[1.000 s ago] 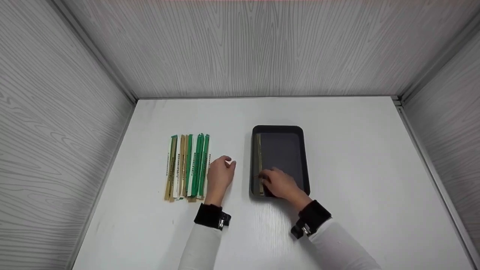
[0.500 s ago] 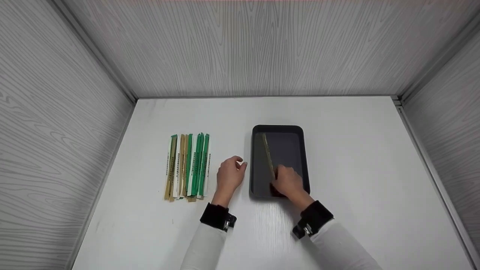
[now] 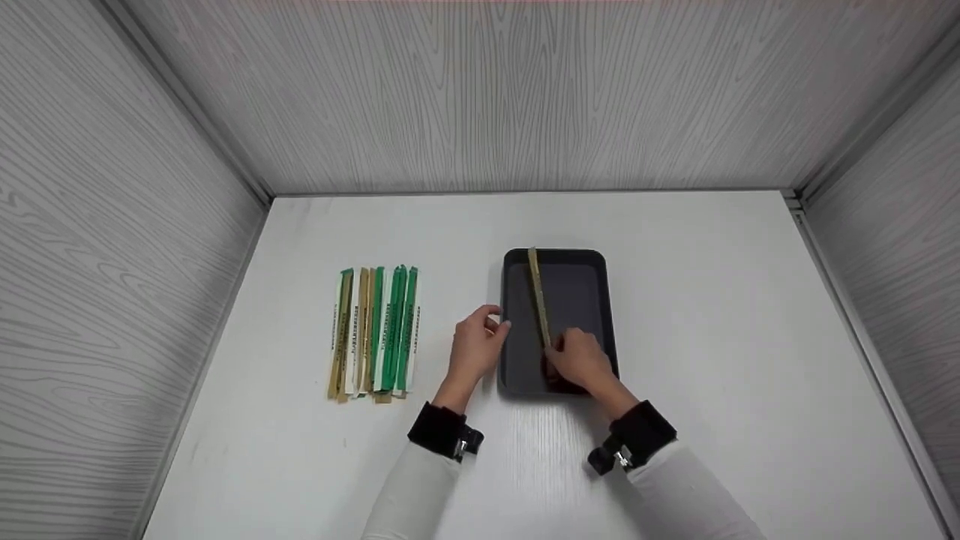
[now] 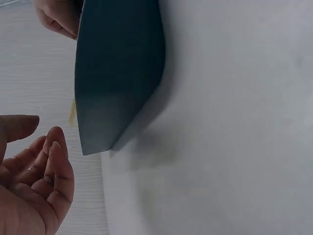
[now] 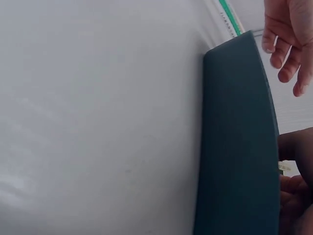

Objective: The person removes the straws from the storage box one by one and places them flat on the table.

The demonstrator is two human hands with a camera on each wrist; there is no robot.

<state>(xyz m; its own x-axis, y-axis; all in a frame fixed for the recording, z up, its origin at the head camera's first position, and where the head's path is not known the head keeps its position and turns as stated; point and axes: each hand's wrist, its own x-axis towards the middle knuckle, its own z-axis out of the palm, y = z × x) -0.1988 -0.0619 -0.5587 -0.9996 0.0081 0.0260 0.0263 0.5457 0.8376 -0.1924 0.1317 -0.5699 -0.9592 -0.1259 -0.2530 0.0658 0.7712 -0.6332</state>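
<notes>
In the head view my right hand (image 3: 581,360) pinches a long, slim tan wrapped stick (image 3: 538,289) near its lower end. The stick leans over the dark rectangular tray (image 3: 577,394), its far tip overlapping the back rim. In the right wrist view a small part of the stick (image 5: 285,167) shows at the fingers behind the tray's side wall (image 5: 239,142). My left hand (image 3: 474,341) is at the tray's left rim, its fingers loosely bent and holding nothing. The left wrist view shows this hand (image 4: 36,181) with a gap between thumb and fingers.
Left of the tray, several slim wrapped sticks (image 3: 395,330) in green, white and tan lie side by side on the white table (image 3: 712,315). Grey wood-grain panels (image 3: 480,97) enclose the table at the back and both sides.
The tan stick, earlier lying along the tray's left side, is now lifted and tilted in my right hand, farther right. My left hand has moved right, from beside the sticks to the tray.
</notes>
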